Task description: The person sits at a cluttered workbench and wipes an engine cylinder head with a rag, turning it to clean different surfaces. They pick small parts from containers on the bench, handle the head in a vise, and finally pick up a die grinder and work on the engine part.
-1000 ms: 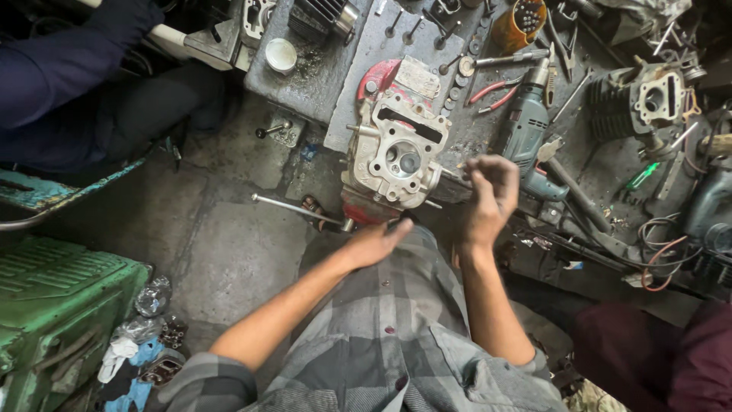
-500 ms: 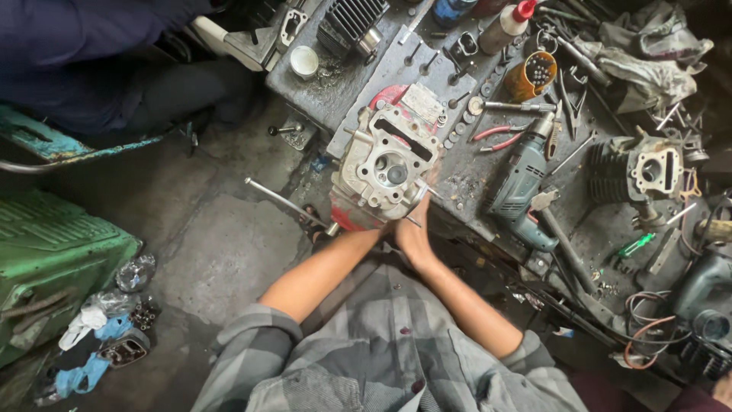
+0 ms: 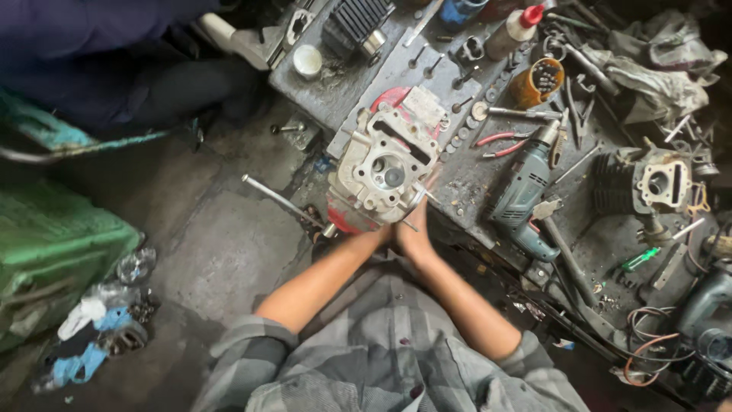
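A grey aluminium engine cylinder head (image 3: 366, 164) lies face up on a red part (image 3: 343, 219) at the near edge of a dirty metal bench (image 3: 343, 88). My left hand (image 3: 386, 235) and my right hand (image 3: 418, 233) are pressed palm to palm against the head's near edge. A thin metal pin (image 3: 421, 197) sticks out just beyond my fingertips. Whatever lies between my palms is hidden. My sleeves are grey plaid.
A blue-grey power drill (image 3: 522, 200), red-handled pliers (image 3: 499, 143), an orange tin of small parts (image 3: 537, 82), a finned cylinder (image 3: 648, 183) and loose bolts crowd the bench to the right. A long rod (image 3: 282, 202) lies on the concrete floor. A green crate (image 3: 53, 252) stands left. Another person in dark blue (image 3: 91, 46) sits top left.
My hands were apart, the right one raised with fingers spread. They have since come together at the near edge of the cylinder head and stay pressed there.
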Demonstrator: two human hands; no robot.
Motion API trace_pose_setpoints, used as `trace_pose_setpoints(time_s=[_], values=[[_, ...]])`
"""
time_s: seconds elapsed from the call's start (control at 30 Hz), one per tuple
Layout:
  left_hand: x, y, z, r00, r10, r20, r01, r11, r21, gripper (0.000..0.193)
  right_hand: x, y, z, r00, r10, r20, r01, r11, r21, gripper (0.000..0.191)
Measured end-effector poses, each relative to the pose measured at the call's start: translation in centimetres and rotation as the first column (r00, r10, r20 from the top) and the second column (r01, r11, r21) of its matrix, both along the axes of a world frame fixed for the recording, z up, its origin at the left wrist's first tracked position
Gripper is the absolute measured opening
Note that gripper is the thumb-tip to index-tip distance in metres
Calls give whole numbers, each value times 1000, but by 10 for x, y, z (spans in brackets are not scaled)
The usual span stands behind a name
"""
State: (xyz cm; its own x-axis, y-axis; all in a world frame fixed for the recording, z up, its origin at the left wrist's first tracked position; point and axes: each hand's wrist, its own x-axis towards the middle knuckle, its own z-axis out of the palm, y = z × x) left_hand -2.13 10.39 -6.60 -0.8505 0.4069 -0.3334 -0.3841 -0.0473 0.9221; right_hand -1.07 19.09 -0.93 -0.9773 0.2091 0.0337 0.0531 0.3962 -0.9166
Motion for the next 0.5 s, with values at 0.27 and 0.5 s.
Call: trace_pose_setpoints(time_s=[0.27,0.5], values=[[6,4,-10,1000,16,3,-16,1000,7,63,4,-1,-13,998,-67,2,64,963,263,81],[27,4,-1,999,-38,23,40,998,-58,62,-21,20,-10,970,-100,-223,167,937,308,100]])
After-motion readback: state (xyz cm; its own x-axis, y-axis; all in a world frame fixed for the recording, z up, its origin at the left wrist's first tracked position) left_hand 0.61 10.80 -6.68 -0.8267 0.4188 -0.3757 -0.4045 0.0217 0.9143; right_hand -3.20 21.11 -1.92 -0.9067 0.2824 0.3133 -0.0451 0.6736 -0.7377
